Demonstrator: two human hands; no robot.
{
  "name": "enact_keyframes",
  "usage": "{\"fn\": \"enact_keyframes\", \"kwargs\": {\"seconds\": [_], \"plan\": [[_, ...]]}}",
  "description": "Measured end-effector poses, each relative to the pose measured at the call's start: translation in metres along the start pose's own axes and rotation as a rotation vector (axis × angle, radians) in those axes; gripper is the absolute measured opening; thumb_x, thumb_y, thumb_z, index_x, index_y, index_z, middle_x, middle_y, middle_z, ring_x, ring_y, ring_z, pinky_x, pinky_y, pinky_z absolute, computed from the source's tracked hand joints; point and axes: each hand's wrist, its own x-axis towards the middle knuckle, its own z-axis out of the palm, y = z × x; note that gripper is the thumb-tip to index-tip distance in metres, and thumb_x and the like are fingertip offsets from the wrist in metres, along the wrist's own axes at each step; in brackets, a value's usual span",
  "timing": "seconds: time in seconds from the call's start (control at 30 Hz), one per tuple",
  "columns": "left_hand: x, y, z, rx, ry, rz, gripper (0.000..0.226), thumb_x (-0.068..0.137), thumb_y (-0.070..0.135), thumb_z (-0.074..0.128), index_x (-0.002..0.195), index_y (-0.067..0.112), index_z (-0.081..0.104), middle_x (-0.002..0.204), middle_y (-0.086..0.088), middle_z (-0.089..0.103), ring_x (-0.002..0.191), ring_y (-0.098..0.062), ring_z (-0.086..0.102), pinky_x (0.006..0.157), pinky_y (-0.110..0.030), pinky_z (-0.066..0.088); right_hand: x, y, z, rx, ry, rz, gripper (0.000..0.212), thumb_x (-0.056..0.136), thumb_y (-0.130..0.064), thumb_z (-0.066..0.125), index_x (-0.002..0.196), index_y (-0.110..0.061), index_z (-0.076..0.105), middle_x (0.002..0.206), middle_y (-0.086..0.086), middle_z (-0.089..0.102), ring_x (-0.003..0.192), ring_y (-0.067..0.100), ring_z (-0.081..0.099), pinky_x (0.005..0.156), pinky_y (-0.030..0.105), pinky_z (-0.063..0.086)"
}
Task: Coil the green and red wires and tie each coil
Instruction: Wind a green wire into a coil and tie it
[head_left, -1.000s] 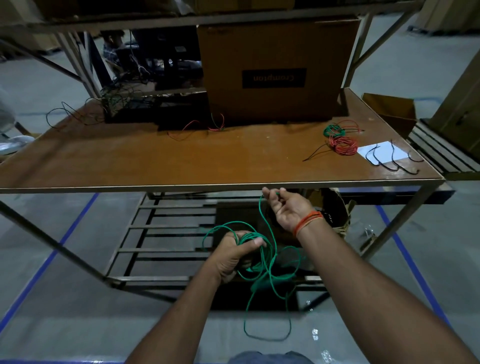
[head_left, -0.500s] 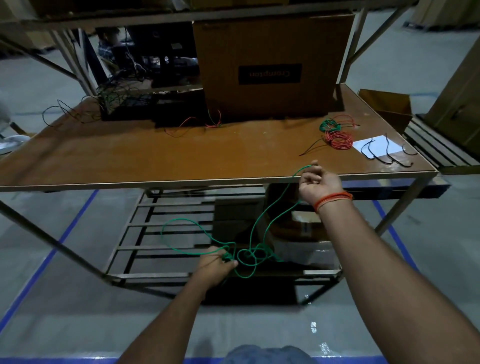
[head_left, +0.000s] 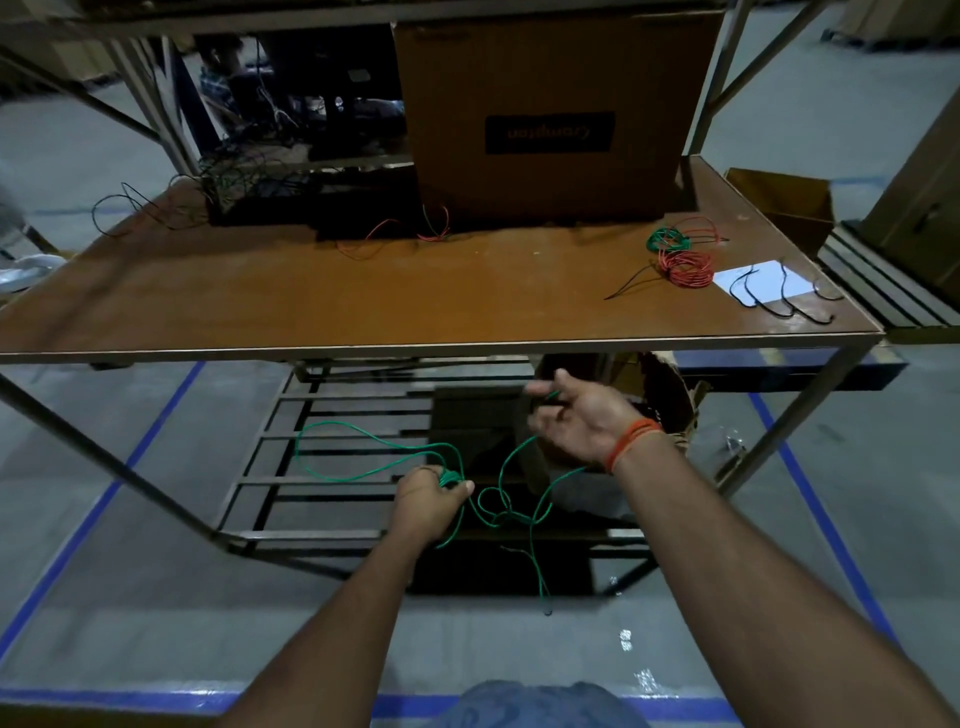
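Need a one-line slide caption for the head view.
Below the table edge, the left hand grips a tangled green wire while the right hand pinches one strand.

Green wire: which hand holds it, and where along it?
Left hand grips the green wire at its gathered loops; right hand holds a strand near its fingertips.

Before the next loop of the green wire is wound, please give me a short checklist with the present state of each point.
1. Left hand grips the gathered green wire: ok.
2. Right hand holds the wire's other part: cannot tell; its fingers are blurred.
3. Wire free of knots: not ok; small loops cross in a tangle between the hands.
4. Loose end hangs clear of the lower rack: ok.
5. Space on the table for the coil: ok.
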Motion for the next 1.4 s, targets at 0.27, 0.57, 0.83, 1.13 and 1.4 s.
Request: {"fn": "enact_keyframes", "kwargs": {"seconds": [0.27, 0.57, 0.83, 1.13, 1.4], "plan": [[0.005, 0.004, 0.009, -0.11, -0.02, -0.029, 0.05, 0.085, 0.044, 0.078, 0.105, 0.0, 0.068, 0.102, -0.014, 0.072, 0.1, -0.03, 0.067, 0.088, -0.033, 0.048, -0.01, 0.014, 0.014, 0.003, -0.067, 0.288, 0.053, 0.107, -0.047, 0.028, 0.065, -0.016, 0.039, 0.073, 0.02, 0.073, 0.061, 0.03, 0.073, 0.038, 0.019, 0.045], [-0.001, 0.011, 0.016, -0.088, 0.042, 0.206, 0.043, 0.082, 0.062, 0.06, 0.071, 0.021, 0.063, 0.067, -0.001, 0.063, 0.072, -0.028, 0.066, 0.056, -0.031, 0.035, -0.015, 0.018, 0.014, -0.011, -0.387, 0.555, 0.034, 0.106, -0.029, 0.04, 0.086, -0.004, 0.054, 0.053, -0.004, 0.049, 0.024, 0.002, 0.036, 0.026, 0.013, 0.024], [0.011, 0.007, 0.011, -0.074, 0.182, -0.01, 0.023, 0.091, 0.038, 0.067, 0.083, 0.017, 0.069, 0.074, -0.002, 0.068, 0.079, -0.03, 0.068, 0.061, -0.028, 0.038, -0.035, 0.005, -0.01, -0.139, -0.873, 0.532, 0.048, 0.104, -0.038, 0.048, 0.135, -0.001, 0.047, 0.057, -0.005, 0.046, 0.027, 0.001, 0.033, 0.031, 0.011, 0.022], [0.028, -0.007, -0.001, -0.47, 0.341, -0.119, 0.027, 0.089, 0.028, 0.077, 0.075, 0.007, 0.068, 0.063, -0.005, 0.064, 0.069, -0.032, 0.067, 0.06, -0.033, 0.042, -0.015, 0.01, -0.074, -0.38, -0.346, 0.487, 0.025, 0.09, -0.041, 0.067, 0.093, -0.016, 0.063, 0.061, 0.0, 0.056, 0.031, -0.002, 0.032, 0.032, 0.01, 0.02], [0.011, 0.001, -0.013, -0.813, -0.321, 0.026, 0.029, 0.097, 0.008, 0.063, 0.069, 0.016, 0.059, 0.047, 0.006, 0.041, 0.036, -0.005, 0.029, 0.039, -0.015, 0.017, 0.008, 0.035, -0.078, -0.302, 0.271, 0.025, 0.013, 0.094, -0.002, 0.055, 0.094, -0.013, 0.061, 0.071, 0.003, 0.057, 0.043, 0.007, 0.05, 0.036, 0.016, 0.034]]}}
